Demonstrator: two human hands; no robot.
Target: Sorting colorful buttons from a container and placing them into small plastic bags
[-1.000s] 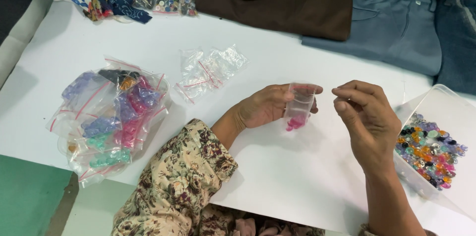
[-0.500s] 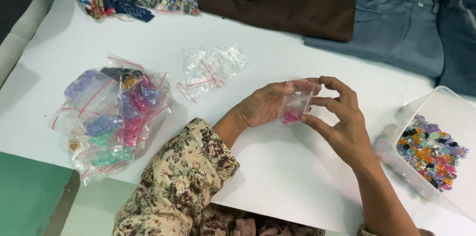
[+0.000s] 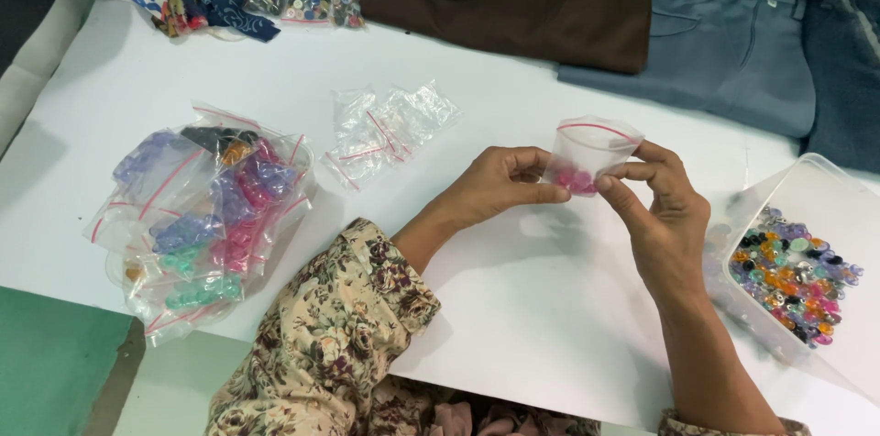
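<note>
Small zip bag (image 3: pixel 591 150) with pink beads sits above the worktop (image 3: pixel 513 308) centre, pinched between both our hands: left hand (image 3: pixel 500 184) grips its lower edge, right hand (image 3: pixel 665 207) its side. We judge sealing comes next; the bead tray (image 3: pixel 825 207) lies at three o'clock.

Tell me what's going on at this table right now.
A person holds a small clear zip bag up with both hands, the left hand and the right hand pinching its sides. A few pink buttons sit in its bottom. A clear plastic box of mixed coloured buttons stands to the right; a pile of filled bags and some empty bags lie to the left on the white table.
</note>
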